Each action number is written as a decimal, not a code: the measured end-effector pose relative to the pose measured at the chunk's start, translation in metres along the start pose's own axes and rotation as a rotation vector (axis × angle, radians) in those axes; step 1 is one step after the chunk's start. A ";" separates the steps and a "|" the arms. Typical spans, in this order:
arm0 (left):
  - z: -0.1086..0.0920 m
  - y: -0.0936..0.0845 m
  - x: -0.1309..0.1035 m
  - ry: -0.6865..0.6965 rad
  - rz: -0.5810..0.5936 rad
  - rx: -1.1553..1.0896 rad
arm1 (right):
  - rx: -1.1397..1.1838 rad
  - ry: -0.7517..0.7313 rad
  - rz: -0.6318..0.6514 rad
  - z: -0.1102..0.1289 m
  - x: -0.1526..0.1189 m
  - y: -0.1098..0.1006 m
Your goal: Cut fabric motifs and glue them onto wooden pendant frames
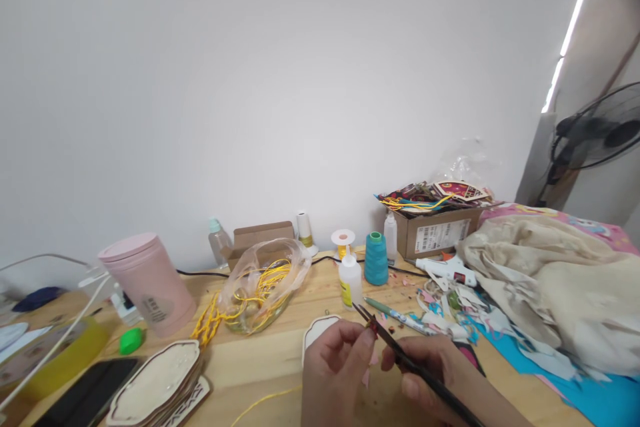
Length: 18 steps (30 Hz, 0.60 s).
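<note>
Pinched between the thumb and fingers of my left hand (333,370) is a small dark red piece (373,329), too small to make out fully. My right hand (440,373) is wrapped round long black tweezers (397,349). Their two tips reach past the fingertips of my left hand, close to the red piece; I cannot tell whether they touch it. Behind my left hand lies a white plaque with a scalloped edge (317,332), partly covered. A yellow cord (265,399) runs along the table to my left hand.
Nearby stand a glue bottle (351,282) and a teal thread cone (376,260); a pen (395,313) lies beyond my hands. Scraps and a glue gun (447,269) are right. Left are stacked plaques (157,377), a phone (87,392), a pink tumbler (150,283) and bagged yellow cord (270,287).
</note>
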<state>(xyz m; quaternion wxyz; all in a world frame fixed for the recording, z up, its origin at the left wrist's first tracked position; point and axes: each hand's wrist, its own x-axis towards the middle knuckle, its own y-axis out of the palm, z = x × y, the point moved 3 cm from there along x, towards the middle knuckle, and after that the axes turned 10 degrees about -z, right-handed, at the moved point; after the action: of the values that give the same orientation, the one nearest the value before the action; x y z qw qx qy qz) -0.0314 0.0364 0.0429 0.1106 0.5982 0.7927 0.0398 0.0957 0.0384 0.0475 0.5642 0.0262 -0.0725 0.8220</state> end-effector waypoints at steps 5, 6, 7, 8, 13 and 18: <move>0.000 0.002 -0.003 -0.048 -0.007 -0.032 | 0.039 0.000 -0.046 0.017 0.000 0.006; -0.002 0.003 -0.004 -0.052 -0.005 -0.033 | 0.035 -0.002 -0.054 0.019 -0.001 0.007; -0.004 0.004 -0.006 -0.060 -0.002 -0.041 | 0.033 0.003 -0.062 0.020 -0.001 0.007; -0.007 0.005 -0.007 -0.069 0.003 -0.053 | 0.033 0.013 -0.069 0.021 -0.002 0.008; -0.014 0.008 -0.010 -0.040 0.053 -0.089 | 0.054 0.032 -0.146 0.025 -0.007 0.006; -0.013 0.008 -0.008 0.022 0.059 -0.066 | 0.042 0.004 -0.074 0.023 -0.007 0.006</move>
<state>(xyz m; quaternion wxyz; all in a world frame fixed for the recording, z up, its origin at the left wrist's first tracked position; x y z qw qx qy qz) -0.0251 0.0317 0.0584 0.1204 0.6170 0.7740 0.0755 0.0919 0.0263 0.0691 0.5938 0.0390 -0.0531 0.8019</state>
